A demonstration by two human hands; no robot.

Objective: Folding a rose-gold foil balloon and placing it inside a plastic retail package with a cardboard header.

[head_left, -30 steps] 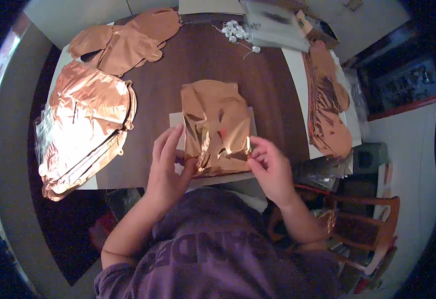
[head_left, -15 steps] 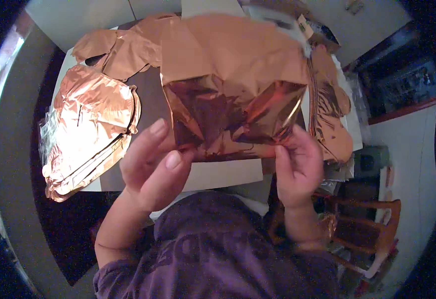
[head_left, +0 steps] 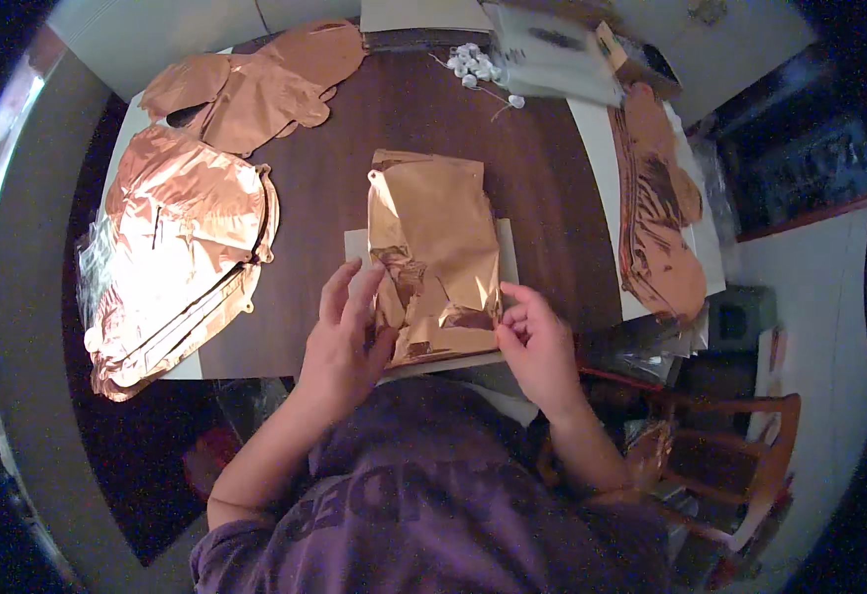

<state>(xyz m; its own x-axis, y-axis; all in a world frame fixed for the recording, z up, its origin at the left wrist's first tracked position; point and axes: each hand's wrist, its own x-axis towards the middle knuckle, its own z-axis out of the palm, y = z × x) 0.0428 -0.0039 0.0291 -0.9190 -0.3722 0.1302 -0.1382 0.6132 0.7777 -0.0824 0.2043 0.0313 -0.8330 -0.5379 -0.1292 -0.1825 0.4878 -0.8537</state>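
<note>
A folded copper-coloured foil balloon [head_left: 453, 228] lies before me over a pale board [head_left: 510, 259], creased and shiny toward its near end. A small white tab shows at its far left corner. My right hand [head_left: 537, 346] pinches the near right edge between thumb and fingers. At the near left edge is my left hand [head_left: 339, 342], its thumb against the foil and the other fingers raised along that side. Part of its grip is hidden by the hand.
Stacked copper foil balloons [head_left: 181, 228] lie at the left, with others [head_left: 275, 89] at far left and more [head_left: 659, 218] on the right. White tied bits [head_left: 473, 65] and clear plastic bags [head_left: 552, 54] sit at the back. A wooden chair [head_left: 720, 455] stands right of the brown table [head_left: 324, 208].
The foil balloon has come down from close to the camera onto the board and looks narrower. Both hands have lowered with it and moved nearer each other.
</note>
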